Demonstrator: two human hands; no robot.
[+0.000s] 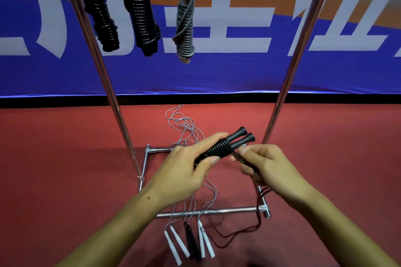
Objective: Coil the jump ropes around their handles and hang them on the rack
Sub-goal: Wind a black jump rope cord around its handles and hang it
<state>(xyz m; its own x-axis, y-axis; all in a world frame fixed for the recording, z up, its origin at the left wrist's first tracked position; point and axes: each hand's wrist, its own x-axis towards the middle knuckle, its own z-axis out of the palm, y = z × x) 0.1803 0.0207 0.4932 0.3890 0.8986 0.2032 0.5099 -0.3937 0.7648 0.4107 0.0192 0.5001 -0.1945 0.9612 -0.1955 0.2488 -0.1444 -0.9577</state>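
Note:
My left hand (184,167) grips a pair of black jump-rope handles (225,145) held together, with dark rope coiled round their middle. My right hand (264,165) pinches the loose dark rope (238,233) just beside the coil; its tail trails down to the floor on the right. Three coiled ropes hang from the rack's top bar: two black ones (102,19) (141,13) and a grey one (184,26). On the floor lie white handles (175,245), black handles (192,243) and more white handles (206,240), with tangled grey cords (186,128).
The chrome rack has a left upright (108,84), a right upright (290,76) and a floor frame with a front crossbar (217,211). A red floor (54,158) lies below, and a blue banner (217,71) stands behind the rack.

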